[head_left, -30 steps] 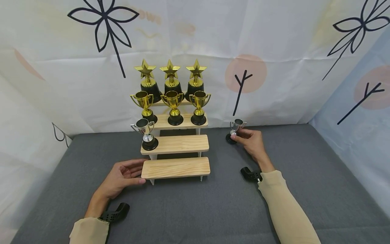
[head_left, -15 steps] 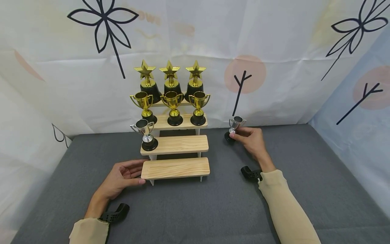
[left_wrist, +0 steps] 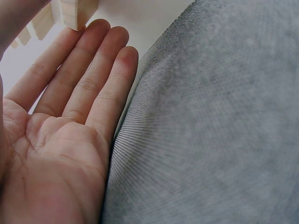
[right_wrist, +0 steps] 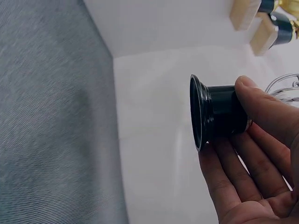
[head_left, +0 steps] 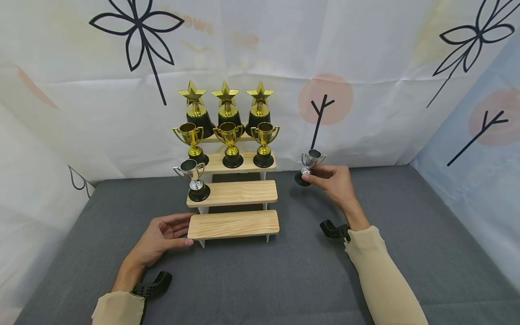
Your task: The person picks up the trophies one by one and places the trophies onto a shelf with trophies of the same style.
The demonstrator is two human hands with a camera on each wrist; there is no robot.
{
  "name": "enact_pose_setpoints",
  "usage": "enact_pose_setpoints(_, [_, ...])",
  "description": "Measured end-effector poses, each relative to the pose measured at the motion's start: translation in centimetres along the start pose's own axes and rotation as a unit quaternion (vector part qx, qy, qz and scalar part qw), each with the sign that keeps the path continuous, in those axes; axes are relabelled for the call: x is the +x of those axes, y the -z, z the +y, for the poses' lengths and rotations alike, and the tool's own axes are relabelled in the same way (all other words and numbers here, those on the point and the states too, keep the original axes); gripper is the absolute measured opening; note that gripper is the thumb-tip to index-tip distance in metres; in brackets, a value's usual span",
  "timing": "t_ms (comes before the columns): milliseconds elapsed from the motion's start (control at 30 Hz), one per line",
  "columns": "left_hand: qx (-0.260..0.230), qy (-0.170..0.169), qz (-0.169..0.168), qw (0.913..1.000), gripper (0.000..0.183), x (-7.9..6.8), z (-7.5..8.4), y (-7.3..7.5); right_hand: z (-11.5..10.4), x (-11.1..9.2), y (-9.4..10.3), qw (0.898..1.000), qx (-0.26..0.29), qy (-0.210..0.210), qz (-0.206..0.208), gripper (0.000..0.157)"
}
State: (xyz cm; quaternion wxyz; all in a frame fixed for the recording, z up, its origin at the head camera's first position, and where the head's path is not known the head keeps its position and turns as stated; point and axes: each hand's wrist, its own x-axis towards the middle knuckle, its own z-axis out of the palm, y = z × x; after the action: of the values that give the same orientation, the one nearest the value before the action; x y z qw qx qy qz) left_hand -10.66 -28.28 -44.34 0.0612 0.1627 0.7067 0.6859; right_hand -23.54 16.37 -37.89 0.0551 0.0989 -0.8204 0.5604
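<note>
Between the thumb and fingers of my right hand [head_left: 335,183] is a small silver trophy cup [head_left: 312,158], gripped by its black base [right_wrist: 222,109]. The cup is lifted off the grey table, right of the stepped wooden display stand [head_left: 233,224]. My left hand [head_left: 160,237] is at the left end of the stand's lowest step, its straight fingers [left_wrist: 100,88] touching or very near the wood. Another silver trophy cup [head_left: 192,178] stands at the left of the second step up. Gold trophy cups [head_left: 230,135] fill the step above, and gold star trophies [head_left: 226,97] line the top.
Grey cloth [head_left: 260,284] covers the table. A white printed backdrop [head_left: 378,122] hangs close behind the stand and continues along both sides. Each wrist wears a black strap-on mount, such as the right wrist mount [head_left: 335,229].
My right hand has raised the silver trophy cup from near the table and carried it slightly left. My left hand stays at the stand's lowest step.
</note>
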Motion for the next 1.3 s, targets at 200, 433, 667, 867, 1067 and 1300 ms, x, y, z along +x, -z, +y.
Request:
enact_pose_setpoints(200, [-0.002,0.0,0.001,1.0,0.068,0.0,0.0,0.0,-1.7,-0.4,0.0,1.0,0.006,0.02,-0.011,0.037])
enact_pose_setpoints(433, [-0.004,-0.001,0.0,1.0,0.068,0.0,-0.1,0.0,-3.6,-1.0,-0.1,0.999,0.02,0.028,-0.029,0.036])
enact_pose_setpoints(667, [-0.001,0.002,0.002,1.0,0.068,-0.1,0.0,-0.1,-4.8,-1.5,-0.3,0.998,0.025,0.034,-0.047,0.037])
enact_pose_setpoints(867, [0.003,0.006,0.004,1.0,0.068,-0.1,0.2,-0.1,-5.5,-1.8,-0.6,0.997,0.027,0.043,-0.056,0.035])
enact_pose_setpoints(1067, [0.005,0.008,0.005,0.9999,0.068,-0.1,0.2,-0.1,-6.1,-2.1,-1.1,0.996,0.024,0.054,-0.062,0.035])
enact_pose_setpoints(1300, [0.001,0.007,0.002,1.0,0.068,-0.1,0.1,-0.1,-6.7,-2.4,-1.8,0.993,0.053,0.067,-0.079,0.034])
